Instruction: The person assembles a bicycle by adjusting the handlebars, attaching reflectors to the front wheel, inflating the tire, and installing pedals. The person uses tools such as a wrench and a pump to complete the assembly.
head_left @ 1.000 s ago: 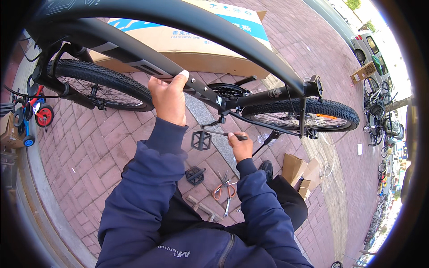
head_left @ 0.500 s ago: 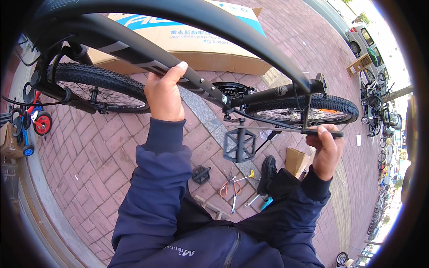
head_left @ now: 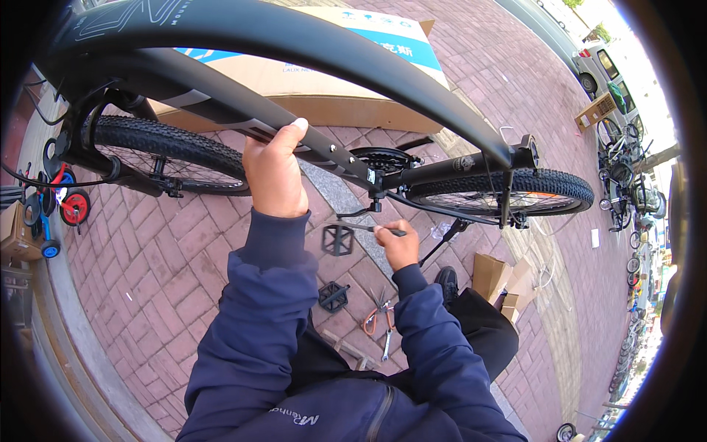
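Note:
My left hand (head_left: 276, 173) grips the down tube (head_left: 213, 96) of a black mountain bike, its thumb lying along the top. My right hand (head_left: 398, 247) is closed round the black handle of a slim wrench (head_left: 361, 227). The wrench's far end meets the axle of a black pedal (head_left: 338, 241), which hangs at the end of the crank arm (head_left: 359, 212). Whether the jaw is seated on the axle is too small to tell. Below, a second black pedal (head_left: 333, 296) lies loose on the paving.
Orange-handled pliers (head_left: 372, 320) and a small spanner (head_left: 387, 345) lie between my legs. The bike's kickstand (head_left: 440, 241) stands right of my right hand. A large cardboard box (head_left: 324, 110) lies behind the frame; torn cardboard (head_left: 490, 275) is beside my foot.
My right hand has swung left and inward with the wrench, from beside the rear wheel to near the crank. The crank and its pedal have turned, shifting the pedal left.

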A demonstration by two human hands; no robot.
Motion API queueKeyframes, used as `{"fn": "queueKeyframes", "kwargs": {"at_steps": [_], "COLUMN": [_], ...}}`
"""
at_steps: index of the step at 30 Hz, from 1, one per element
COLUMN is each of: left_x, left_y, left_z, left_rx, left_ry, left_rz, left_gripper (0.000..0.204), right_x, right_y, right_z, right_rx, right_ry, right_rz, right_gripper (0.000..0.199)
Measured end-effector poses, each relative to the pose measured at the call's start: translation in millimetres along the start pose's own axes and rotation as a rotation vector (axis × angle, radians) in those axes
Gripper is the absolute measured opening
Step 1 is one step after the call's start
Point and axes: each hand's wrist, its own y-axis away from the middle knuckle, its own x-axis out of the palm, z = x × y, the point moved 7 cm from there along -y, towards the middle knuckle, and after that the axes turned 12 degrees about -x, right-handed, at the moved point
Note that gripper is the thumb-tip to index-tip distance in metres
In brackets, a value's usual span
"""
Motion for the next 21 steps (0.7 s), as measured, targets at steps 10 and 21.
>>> {"fn": "queueKeyframes", "kwargs": {"at_steps": [10,21], "left_x": [2.5,5.2], "left_y": [3.1,5.1], "left_z": [-2.8,1.6], "left_rx": [-0.01,0.044], "left_ry": [0.003,-0.005], "left_rz": [0.017,-0.07], "left_gripper": [0.015,0.019], "right_x": [-168.3,-71.7], "right_y": [13.4,-26.8], "right_z": [254.7,16.9], "right_rx": [-0.311,-0.049], "right_ry": [-0.05,0.414], "right_rz": [-0.147,-0.181], "right_gripper": [0.011,0.026]}}
